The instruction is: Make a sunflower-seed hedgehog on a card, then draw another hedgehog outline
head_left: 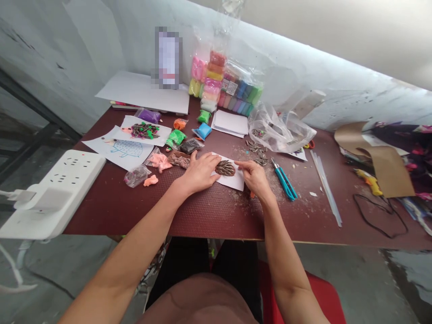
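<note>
An oval cluster of striped seeds (225,168) lies on a small white paper (236,181) near the table's middle. My left hand (201,172) rests at the left edge of that paper, fingers apart and holding nothing. On the other side my right hand (254,176) has its index finger stretched toward the cluster, its other fingers curled; whether anything is under them is hidden. Loose seeds (260,157) lie beyond my right hand. Just right of it are teal-handled tweezers or a cutter (285,181). Pink clay (159,161) and a brown packet (178,159) sit left of my left hand.
A white power strip (64,180) stands at the left edge. Drawings (124,148), clay packets (203,131) and a plastic bag (281,130) lie farther back. Clear sticks (326,186) and a yellow glue gun (370,181) with a black cord are at the right.
</note>
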The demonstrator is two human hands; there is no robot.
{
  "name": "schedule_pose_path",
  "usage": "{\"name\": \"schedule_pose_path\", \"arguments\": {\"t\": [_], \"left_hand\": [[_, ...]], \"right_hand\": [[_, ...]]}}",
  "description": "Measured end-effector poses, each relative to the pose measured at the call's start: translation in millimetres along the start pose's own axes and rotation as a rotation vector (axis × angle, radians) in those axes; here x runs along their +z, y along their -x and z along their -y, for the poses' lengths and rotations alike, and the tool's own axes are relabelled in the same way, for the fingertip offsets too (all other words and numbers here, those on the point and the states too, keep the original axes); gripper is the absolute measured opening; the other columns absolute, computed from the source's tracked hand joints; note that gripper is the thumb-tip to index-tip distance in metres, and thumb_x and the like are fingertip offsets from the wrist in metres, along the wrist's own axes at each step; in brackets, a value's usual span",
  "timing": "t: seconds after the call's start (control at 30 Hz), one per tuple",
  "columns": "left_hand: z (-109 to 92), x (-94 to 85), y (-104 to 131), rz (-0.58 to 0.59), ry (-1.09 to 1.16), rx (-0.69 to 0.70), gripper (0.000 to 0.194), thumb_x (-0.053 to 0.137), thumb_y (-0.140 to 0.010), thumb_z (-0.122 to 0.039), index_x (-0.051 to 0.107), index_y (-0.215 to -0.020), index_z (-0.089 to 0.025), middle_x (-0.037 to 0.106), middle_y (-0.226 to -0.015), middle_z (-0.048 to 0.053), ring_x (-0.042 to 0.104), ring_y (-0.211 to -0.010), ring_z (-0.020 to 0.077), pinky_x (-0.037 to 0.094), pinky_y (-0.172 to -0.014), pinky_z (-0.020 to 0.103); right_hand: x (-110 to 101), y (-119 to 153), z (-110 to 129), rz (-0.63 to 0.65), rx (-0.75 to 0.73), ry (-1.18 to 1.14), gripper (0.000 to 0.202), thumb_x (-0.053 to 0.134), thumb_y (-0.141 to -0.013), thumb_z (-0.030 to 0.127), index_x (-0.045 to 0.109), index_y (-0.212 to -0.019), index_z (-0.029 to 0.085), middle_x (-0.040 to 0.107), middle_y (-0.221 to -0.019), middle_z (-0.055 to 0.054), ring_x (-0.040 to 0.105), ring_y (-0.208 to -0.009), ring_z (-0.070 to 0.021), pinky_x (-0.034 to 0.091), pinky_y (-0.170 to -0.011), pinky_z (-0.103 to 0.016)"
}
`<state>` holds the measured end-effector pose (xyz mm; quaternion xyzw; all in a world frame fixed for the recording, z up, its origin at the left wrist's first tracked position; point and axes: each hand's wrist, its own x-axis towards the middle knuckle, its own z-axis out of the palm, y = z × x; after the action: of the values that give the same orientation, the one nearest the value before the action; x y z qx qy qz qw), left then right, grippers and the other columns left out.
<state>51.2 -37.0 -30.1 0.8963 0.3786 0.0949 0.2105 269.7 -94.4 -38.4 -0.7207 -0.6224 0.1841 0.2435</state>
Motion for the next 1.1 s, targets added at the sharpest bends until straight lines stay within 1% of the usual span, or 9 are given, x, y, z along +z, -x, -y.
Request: {"name": "schedule_pose_path", "arguments": {"t": [0.07, 0.3, 0.47, 0.67, 0.77, 0.83, 0.93, 1.0, 1.1], "left_hand": [[0, 0.2, 0, -0.002, 0.006, -0.001, 0.049, 0.058, -0.097, -0.025, 0.054, -0.145, -0.020, 0.055, -0.157, 0.013, 0.042, -0.151, 0.0322, 0.018, -0.126, 0.068], [0, 0.3, 0, -0.003, 0.016, 0.005, 0.050, 0.058, -0.095, -0.026, 0.055, -0.145, -0.020, 0.055, -0.156, 0.013, 0.043, -0.151, 0.0326, 0.018, -0.126, 0.067], [2, 1.8, 0, -0.006, 0.011, 0.008, 0.051, 0.056, -0.095, -0.026, 0.054, -0.146, -0.019, 0.054, -0.157, 0.014, 0.043, -0.150, 0.0332, 0.018, -0.126, 0.068], [3, 2.7, 0, -0.018, 0.018, 0.027, 0.050, 0.056, -0.095, -0.026, 0.055, -0.145, -0.020, 0.055, -0.155, 0.015, 0.044, -0.149, 0.0337, 0.018, -0.125, 0.069], [3, 3.1, 0, -0.022, 0.009, 0.029, 0.049, 0.055, -0.096, -0.026, 0.054, -0.145, -0.020, 0.056, -0.155, 0.014, 0.044, -0.149, 0.0331, 0.019, -0.125, 0.068], [3, 3.5, 0, -0.026, 0.007, 0.026, 0.049, 0.056, -0.096, -0.026, 0.054, -0.144, -0.022, 0.056, -0.155, 0.013, 0.044, -0.149, 0.0324, 0.019, -0.125, 0.067], [3, 3.8, 0, -0.023, 0.011, 0.023, 0.049, 0.056, -0.096, -0.026, 0.054, -0.145, -0.023, 0.056, -0.156, 0.012, 0.043, -0.150, 0.0320, 0.020, -0.126, 0.066], [3, 3.6, 0, -0.013, 0.015, 0.021, 0.050, 0.056, -0.096, -0.026, 0.054, -0.146, -0.023, 0.055, -0.156, 0.012, 0.042, -0.151, 0.0320, 0.020, -0.126, 0.065], [3, 2.9, 0, -0.001, 0.014, 0.016, 0.052, 0.057, -0.095, -0.026, 0.053, -0.147, -0.022, 0.054, -0.157, 0.013, 0.041, -0.151, 0.0321, 0.020, -0.127, 0.064]], "right_hand": [[0, 1, 1, 0.005, 0.009, 0.012, 0.045, 0.046, -0.091, 0.008, 0.082, -0.115, 0.020, 0.073, -0.100, -0.009, 0.066, -0.092, -0.0205, 0.048, -0.087, -0.032], [-2, 1, 2, 0.033, -0.010, 0.045, 0.042, 0.047, -0.094, 0.011, 0.083, -0.110, 0.022, 0.071, -0.099, -0.009, 0.065, -0.091, -0.0204, 0.048, -0.086, -0.032], [-1, 0, 2, 0.045, -0.035, 0.093, 0.043, 0.047, -0.093, 0.010, 0.082, -0.114, 0.023, 0.069, -0.098, -0.008, 0.063, -0.092, -0.0207, 0.046, -0.086, -0.032], [-4, 3, 3, 0.063, -0.043, 0.137, 0.045, 0.044, -0.095, 0.011, 0.081, -0.119, 0.023, 0.069, -0.100, -0.009, 0.063, -0.094, -0.0212, 0.046, -0.086, -0.032], [-4, 3, 3, 0.068, -0.054, 0.149, 0.047, 0.045, -0.094, 0.011, 0.080, -0.123, 0.025, 0.068, -0.101, -0.009, 0.063, -0.095, -0.0214, 0.047, -0.087, -0.032], [-2, 4, 3, 0.063, -0.059, 0.153, 0.046, 0.046, -0.093, 0.011, 0.080, -0.121, 0.026, 0.068, -0.103, -0.009, 0.063, -0.094, -0.0211, 0.048, -0.087, -0.032], [-3, 5, 0, 0.020, -0.060, 0.139, 0.043, 0.046, -0.093, 0.011, 0.082, -0.115, 0.023, 0.071, -0.103, -0.010, 0.065, -0.095, -0.0215, 0.049, -0.088, -0.032], [-8, 1, -4, -0.058, -0.028, 0.146, 0.041, 0.047, -0.093, 0.012, 0.082, -0.113, 0.020, 0.073, -0.104, -0.011, 0.067, -0.097, -0.0230, 0.049, -0.089, -0.034], [-20, -15, -13, -0.207, 0.079, 0.237, 0.033, 0.054, -0.092, 0.018, 0.082, -0.110, 0.019, 0.075, -0.108, -0.013, 0.067, -0.100, -0.0269, 0.049, -0.092, -0.038]]}}
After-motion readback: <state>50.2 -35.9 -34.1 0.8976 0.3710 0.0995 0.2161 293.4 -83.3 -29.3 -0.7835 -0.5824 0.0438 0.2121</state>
